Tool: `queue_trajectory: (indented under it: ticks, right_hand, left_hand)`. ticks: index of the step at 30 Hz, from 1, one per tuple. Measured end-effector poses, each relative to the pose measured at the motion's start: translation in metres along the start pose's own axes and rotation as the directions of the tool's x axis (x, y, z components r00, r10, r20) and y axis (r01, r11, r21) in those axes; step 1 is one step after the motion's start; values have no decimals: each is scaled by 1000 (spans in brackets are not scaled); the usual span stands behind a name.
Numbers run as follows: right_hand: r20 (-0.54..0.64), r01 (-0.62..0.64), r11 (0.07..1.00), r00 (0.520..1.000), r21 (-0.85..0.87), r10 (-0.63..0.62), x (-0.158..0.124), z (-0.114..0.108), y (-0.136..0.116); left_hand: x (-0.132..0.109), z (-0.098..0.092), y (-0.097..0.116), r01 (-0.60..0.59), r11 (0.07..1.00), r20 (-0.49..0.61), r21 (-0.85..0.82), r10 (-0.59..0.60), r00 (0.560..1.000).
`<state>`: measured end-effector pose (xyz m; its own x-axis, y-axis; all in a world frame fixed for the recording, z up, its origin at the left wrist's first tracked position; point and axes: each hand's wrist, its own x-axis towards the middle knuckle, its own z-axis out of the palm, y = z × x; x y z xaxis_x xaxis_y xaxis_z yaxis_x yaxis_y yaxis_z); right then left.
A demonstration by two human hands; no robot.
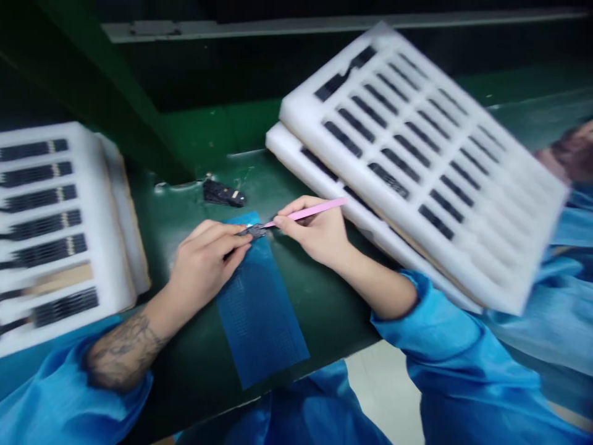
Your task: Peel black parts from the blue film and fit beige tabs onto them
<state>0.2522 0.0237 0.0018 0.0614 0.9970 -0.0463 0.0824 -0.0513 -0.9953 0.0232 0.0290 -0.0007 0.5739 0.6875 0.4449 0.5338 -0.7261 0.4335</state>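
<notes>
Working the tip of a pink tool [317,210] at a small dark part [256,232] seems to be the step in hand. The part lies between the two hands, at the far end of a blue sheet [262,309]. The left hand [204,256] pinches its near side, fingers bunched, wrist low; the right hand [319,233] grips the tool like a pen, forearm angled in from the right. Whether the tip touches is too blurred to tell. The next move likely calls for steady left fingers and small right-hand adjustments.
</notes>
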Motion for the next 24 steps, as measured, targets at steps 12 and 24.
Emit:
queue_trajectory:
  ticks: [12, 24]
  right_hand:
    - [-29, 47, 991, 998, -128, -51, -4, -4, 1]
    - [188, 86, 986, 980, -140, -59, -17, -19, -2]
  left_hand:
    - [-4, 4, 1, 50, 999, 13, -12, -49, 999]
    - [-10, -4, -2, -67, 997, 234, 27, 59, 970]
